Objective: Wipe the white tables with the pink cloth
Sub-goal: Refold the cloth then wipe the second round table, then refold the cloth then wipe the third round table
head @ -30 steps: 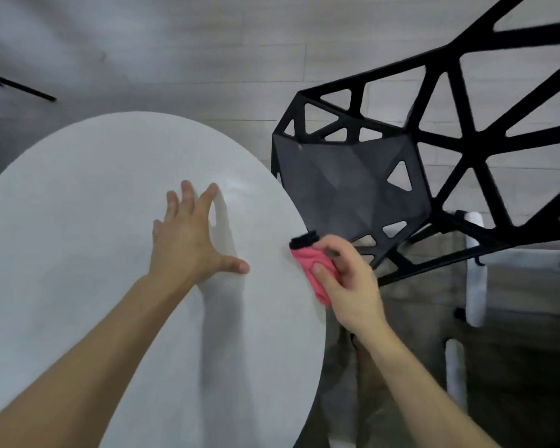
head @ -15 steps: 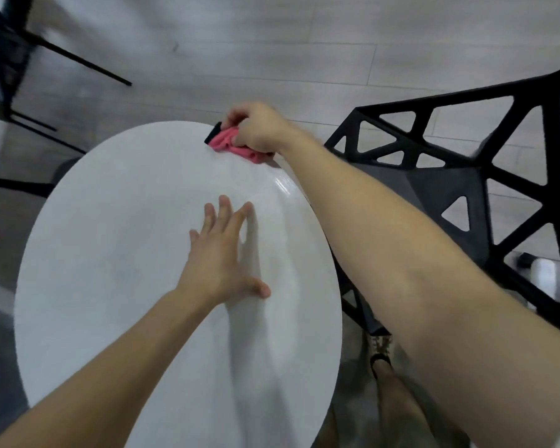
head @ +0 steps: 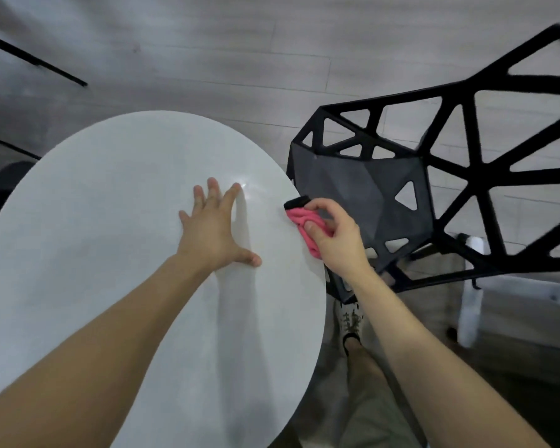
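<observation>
Wiping under way at right rim of round white table (head: 110, 221), centre-right of frame; right hand (head: 338, 240) has fingers curled round the bunched pink cloth (head: 306, 226), held against the table edge just beside a black lattice chair (head: 369, 189); left hand (head: 212, 234) lies flat on the top, fingers spread, holding nothing. Surface shows no streaks (portion already covered cannot be judged); further tables, none in view, presumably outstanding.

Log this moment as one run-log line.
left hand: flat on round white table | right hand: grips pink cloth at table's right edge | black chair: beside table
</observation>
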